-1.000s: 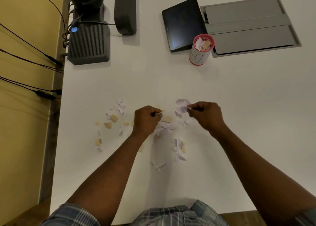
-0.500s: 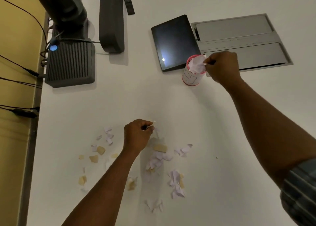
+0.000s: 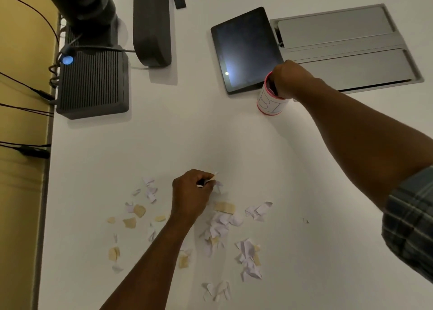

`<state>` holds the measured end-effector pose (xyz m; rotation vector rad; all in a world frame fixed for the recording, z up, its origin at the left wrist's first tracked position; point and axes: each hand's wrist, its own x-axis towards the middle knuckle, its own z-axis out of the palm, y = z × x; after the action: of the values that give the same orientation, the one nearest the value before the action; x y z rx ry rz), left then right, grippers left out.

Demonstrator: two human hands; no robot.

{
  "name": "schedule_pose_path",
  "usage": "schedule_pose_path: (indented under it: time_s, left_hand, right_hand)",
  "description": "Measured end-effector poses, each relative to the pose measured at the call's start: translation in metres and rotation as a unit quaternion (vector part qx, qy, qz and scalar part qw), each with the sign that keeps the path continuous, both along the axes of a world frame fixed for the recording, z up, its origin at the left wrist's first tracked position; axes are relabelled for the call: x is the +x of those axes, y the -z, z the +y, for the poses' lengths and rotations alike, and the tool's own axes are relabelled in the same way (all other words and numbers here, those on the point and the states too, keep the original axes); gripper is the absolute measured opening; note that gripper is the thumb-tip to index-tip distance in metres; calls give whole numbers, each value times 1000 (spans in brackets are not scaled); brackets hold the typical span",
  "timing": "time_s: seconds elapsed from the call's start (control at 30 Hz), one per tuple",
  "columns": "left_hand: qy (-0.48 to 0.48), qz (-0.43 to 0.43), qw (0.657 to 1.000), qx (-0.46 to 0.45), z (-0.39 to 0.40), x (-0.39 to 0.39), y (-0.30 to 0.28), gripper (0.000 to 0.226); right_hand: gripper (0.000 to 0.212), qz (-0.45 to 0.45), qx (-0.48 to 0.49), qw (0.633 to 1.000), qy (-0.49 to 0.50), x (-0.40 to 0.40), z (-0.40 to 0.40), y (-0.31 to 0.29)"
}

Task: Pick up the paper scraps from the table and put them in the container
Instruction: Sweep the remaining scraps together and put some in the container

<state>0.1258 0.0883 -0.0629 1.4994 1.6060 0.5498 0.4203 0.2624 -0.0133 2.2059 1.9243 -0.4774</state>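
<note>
White and tan paper scraps [image 3: 220, 225] lie scattered over the near middle of the white table [image 3: 210, 134]. My left hand [image 3: 189, 195] rests among them, finger and thumb pinching a small paper scrap [image 3: 209, 179]. The container [image 3: 269, 104] is a white cup with a pink rim, standing farther back on the right. My right hand [image 3: 290, 80] is on top of its mouth with the fingertips dipped inside. The cup's inside and whatever those fingers hold are hidden.
A dark tablet [image 3: 246, 49] lies just behind the cup, beside a grey recessed panel [image 3: 346, 45]. A ribbed dark box [image 3: 93, 84] with a blue light and a dark bar [image 3: 151, 24] stand at the back left. Cables [image 3: 28, 150] hang off the table's left edge.
My right hand carried a white scrap from the pile to the cup and has now lowered its fingers into the cup's mouth. My left hand stayed by the pile, still pinching its scrap.
</note>
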Motion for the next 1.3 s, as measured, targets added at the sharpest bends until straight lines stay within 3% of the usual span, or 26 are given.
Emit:
schedule_pose_path:
  time_s: [0.07, 0.2, 0.33, 0.53, 0.7, 0.87, 0.97, 1.1, 1.3]
  left_hand:
    - [0, -2, 1000, 2, 1, 0, -1, 25]
    - [11, 1, 1000, -3, 2, 3, -3, 12]
    - [11, -7, 1000, -1, 4, 7, -7, 18]
    - [17, -5, 1000, 7, 7, 14, -17, 17]
    - [39, -8, 999, 19, 12, 19, -29, 18]
    - [47, -11, 998, 29, 22, 33, -39, 12]
    - [50, -4, 999, 16, 32, 47, -43, 7]
    - [69, 0, 997, 19, 49, 69, -52, 10]
    - [101, 2, 992, 75, 85, 111, -77, 10]
  right_hand:
    - [18, 4, -14, 1000, -8, -2, 4, 1]
    - [34, -42, -102, 994, -1, -7, 8, -1]
    - [38, -11, -149, 988, 27, -4, 10, -2]
    - [41, -32, -153, 988, -5, -9, 3, -11]
    - [23, 7, -39, 999, 30, -10, -9, -17]
    - [28, 29, 29, 988, 146, -8, -28, -14]
    - [36, 53, 31, 991, 116, 0, -40, -10]
    - [28, 71, 108, 989, 68, 8, -50, -16]
    - [23, 162, 342, 910, 172, 7, -78, -15]
